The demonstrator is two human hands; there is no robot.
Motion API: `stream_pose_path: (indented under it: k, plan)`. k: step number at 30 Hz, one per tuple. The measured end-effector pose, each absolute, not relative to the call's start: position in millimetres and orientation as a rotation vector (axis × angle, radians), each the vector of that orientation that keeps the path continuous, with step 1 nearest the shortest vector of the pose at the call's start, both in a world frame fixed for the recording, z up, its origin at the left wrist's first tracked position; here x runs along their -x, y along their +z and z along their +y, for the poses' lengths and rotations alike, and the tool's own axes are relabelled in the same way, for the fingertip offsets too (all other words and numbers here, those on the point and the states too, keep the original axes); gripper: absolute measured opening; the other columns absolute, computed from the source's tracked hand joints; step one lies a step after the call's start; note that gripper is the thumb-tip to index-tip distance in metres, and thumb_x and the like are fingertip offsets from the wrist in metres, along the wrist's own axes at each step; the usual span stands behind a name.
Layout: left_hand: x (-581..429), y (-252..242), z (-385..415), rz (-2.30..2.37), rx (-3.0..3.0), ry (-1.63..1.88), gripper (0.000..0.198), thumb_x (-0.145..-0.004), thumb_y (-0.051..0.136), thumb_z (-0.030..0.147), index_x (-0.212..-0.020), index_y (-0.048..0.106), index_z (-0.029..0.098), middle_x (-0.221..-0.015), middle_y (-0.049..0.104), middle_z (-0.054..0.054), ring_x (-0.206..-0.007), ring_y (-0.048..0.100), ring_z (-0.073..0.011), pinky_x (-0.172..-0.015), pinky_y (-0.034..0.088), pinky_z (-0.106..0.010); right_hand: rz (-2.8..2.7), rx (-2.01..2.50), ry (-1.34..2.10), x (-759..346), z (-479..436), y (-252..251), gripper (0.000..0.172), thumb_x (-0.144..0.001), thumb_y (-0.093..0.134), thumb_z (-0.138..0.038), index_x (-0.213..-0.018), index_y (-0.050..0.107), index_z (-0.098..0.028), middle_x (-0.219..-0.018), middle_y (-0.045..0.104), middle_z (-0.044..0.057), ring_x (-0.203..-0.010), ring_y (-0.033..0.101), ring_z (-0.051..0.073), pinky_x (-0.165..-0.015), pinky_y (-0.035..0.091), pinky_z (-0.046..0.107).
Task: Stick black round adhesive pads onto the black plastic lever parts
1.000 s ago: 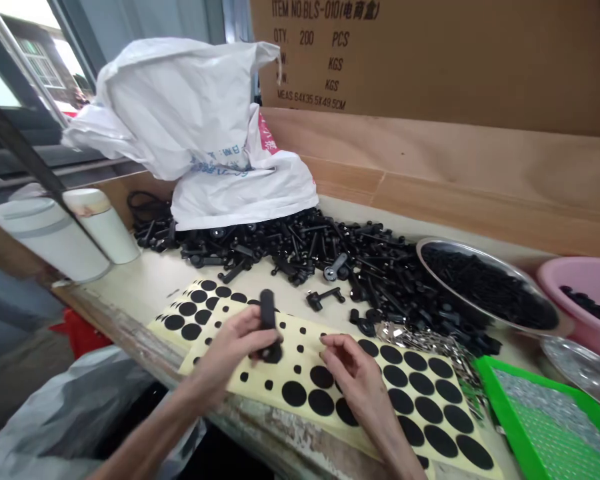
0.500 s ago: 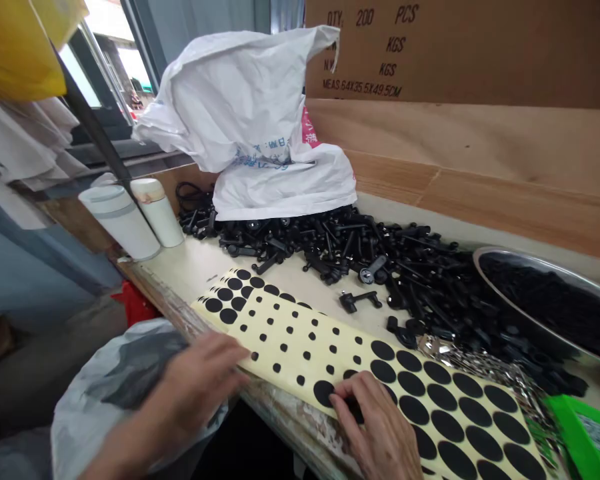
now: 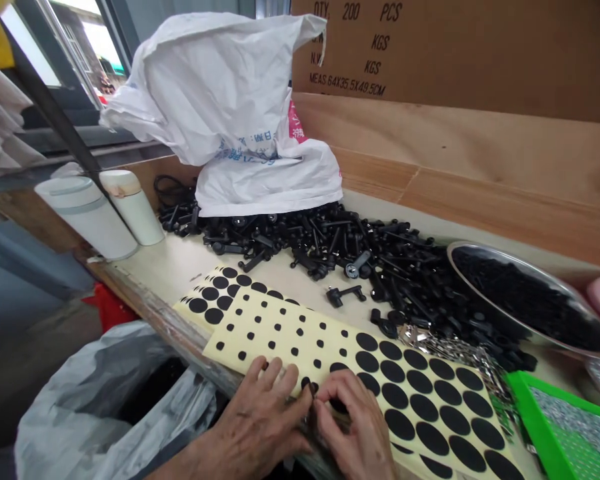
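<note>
Both my hands sit close together at the near edge of a cream backing sheet [image 3: 280, 333] printed with rows of small and large black adhesive dots. My left hand [image 3: 257, 423] lies with spread fingers on the sheet. My right hand [image 3: 353, 427] has its fingertips against the left ones, around a small dark piece [image 3: 307, 385], perhaps a dot; the fingers hide most of it. A second dotted sheet [image 3: 205, 300] lies partly under the first. Beyond them are a loose black T-shaped plastic part [image 3: 344, 294] and a heap of black plastic parts [image 3: 330, 243].
A steel bowl of black parts [image 3: 525, 300] and a green-framed tray [image 3: 560, 427] stand to the right, beside loose metal pieces [image 3: 450, 350]. A white sack [image 3: 220, 113] and white bottles [image 3: 87, 217] stand behind. A grey bag [image 3: 105, 407] hangs below the bench edge.
The black part held in my left hand a second ago is no longer visible. My hands have come together at the sheet's near edge, and the view has shifted left.
</note>
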State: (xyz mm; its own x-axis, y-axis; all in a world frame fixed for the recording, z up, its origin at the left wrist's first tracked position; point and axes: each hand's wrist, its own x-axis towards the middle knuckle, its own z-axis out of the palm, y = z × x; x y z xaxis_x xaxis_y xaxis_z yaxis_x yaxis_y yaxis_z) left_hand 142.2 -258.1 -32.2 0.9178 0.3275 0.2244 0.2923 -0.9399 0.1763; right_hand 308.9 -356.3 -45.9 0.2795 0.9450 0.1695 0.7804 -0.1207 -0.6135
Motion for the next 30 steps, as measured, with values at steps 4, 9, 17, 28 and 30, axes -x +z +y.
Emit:
stream_pose_path:
  k: [4,9,17,28,30]
  plan:
    - [-138,-20,-255,0.444,-2.767,0.423,0.029,-0.086,0.061,0.038,-0.111,0.057,0.024,-0.118,0.058,-0.008,-0.105,0.049,-0.0283,-0.099,0.029,-0.05,-1.457,1.839,0.603,-316,-360,-35,0.007,-0.083,0.055,-0.022,-0.076,0.057,-0.024,-0.092,0.061,0.001,-0.089,0.059,0.02,-0.077,0.045,0.031]
    - [-150,-5,-245,0.61,-2.304,0.572,0.019,-0.082,0.06,0.015,-0.1,0.062,0.022,-0.106,0.065,-0.006,-0.101,0.052,-0.0229,-0.091,0.038,-0.038,-1.226,1.622,0.859,-324,-359,-15,0.014,-0.085,0.055,-0.031,-0.074,0.057,-0.023,-0.087,0.058,0.002,-0.081,0.058,0.018,-0.072,0.046,0.026]
    - [-201,17,-222,0.817,-1.554,0.514,0.015,-0.076,0.065,0.029,-0.064,0.065,0.02,-0.095,0.064,-0.004,-0.096,0.053,-0.0238,-0.085,0.039,-0.035,-0.626,1.531,0.688,-332,-339,-17,0.04,-0.08,0.064,-0.048,-0.11,0.062,-0.021,-0.098,0.062,0.006,-0.084,0.061,0.02,-0.077,0.051,0.032]
    - [-239,23,-216,0.749,-1.349,0.386,0.02,-0.076,0.066,0.037,-0.069,0.066,0.018,-0.08,0.061,-0.001,-0.075,0.052,-0.0174,-0.072,0.039,-0.029,-0.863,1.617,0.603,-372,-327,-7,0.027,-0.084,0.06,-0.043,-0.069,0.061,-0.02,-0.065,0.051,-0.001,-0.059,0.046,0.014,-0.053,0.04,0.025]
    - [-246,23,-213,0.725,-1.458,0.401,0.029,-0.082,0.059,0.042,-0.068,0.066,0.018,-0.081,0.061,-0.003,-0.078,0.053,-0.0193,-0.075,0.04,-0.03,-0.914,1.633,0.404,-372,-327,-8,0.023,-0.086,0.057,-0.035,-0.068,0.057,-0.021,-0.064,0.051,-0.001,-0.058,0.047,0.014,-0.053,0.041,0.025]
